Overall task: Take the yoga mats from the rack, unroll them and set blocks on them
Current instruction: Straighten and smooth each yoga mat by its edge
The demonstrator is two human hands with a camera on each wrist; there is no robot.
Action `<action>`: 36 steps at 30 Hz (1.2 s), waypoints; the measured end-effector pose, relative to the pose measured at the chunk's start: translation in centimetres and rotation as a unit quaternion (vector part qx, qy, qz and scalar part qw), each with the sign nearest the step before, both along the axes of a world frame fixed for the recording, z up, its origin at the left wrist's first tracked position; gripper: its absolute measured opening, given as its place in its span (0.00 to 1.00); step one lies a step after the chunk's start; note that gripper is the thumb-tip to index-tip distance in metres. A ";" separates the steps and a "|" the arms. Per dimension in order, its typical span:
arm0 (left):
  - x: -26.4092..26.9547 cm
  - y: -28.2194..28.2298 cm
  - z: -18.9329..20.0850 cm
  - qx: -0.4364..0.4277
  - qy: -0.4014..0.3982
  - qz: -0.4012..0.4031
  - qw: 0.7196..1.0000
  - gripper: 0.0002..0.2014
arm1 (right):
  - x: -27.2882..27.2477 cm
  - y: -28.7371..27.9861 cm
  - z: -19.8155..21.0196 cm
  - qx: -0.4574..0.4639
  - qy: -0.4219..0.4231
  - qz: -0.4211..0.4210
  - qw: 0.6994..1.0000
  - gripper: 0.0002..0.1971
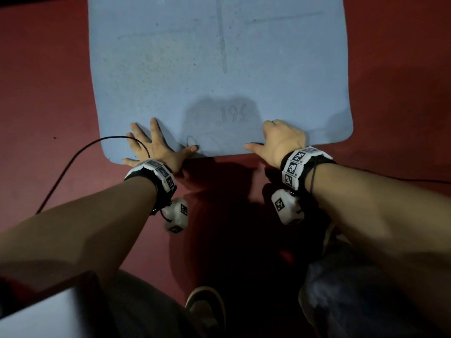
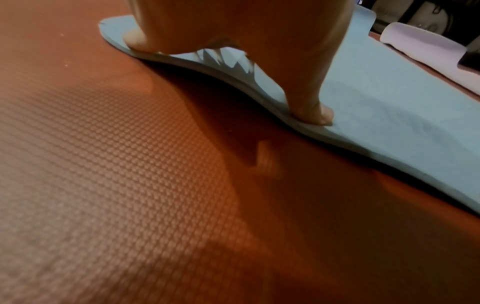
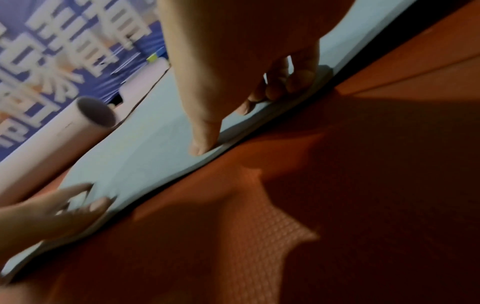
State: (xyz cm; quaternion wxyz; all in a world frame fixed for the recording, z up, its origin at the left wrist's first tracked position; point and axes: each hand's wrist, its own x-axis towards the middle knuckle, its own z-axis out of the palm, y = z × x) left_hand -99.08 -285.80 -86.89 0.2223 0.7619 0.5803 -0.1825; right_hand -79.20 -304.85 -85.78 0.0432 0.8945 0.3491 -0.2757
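Two hands press the near edge of a blue yoga mat (image 1: 219, 69) lying unrolled on the red textured floor (image 1: 44, 93). The left hand (image 1: 156, 145) lies flat near the mat's left corner, fingers spread wide. The right hand (image 1: 278, 140) sits toward the right, thumb stretched along the edge, fingers curled at the mat's rim. A pale rolled mat (image 3: 64, 131) lies beside the blue one.
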 end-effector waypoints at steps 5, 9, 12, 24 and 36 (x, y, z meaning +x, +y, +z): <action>0.3 0.0 0.4 -0.004 0.006 0.007 1.000 0.62 | 0.7 -1.2 0.3 -0.018 -0.011 -0.058 0.998 0.35; 1.6 -0.7 0.6 -0.026 0.033 0.004 0.999 0.57 | 0.8 -1.0 0.6 -0.007 0.005 -0.077 0.997 0.34; 3.4 -1.9 0.7 -0.038 0.035 -0.008 0.999 0.45 | 0.7 -1.0 0.7 0.003 0.014 -0.089 0.996 0.33; 11.4 -7.9 1.8 -0.034 0.000 -0.275 0.961 0.30 | 3.3 -4.2 0.9 0.098 0.067 -0.206 0.971 0.14; 13.8 -10.3 -0.1 0.036 0.001 -0.311 0.950 0.41 | 6.5 -8.8 1.1 0.010 0.049 -0.343 0.938 0.20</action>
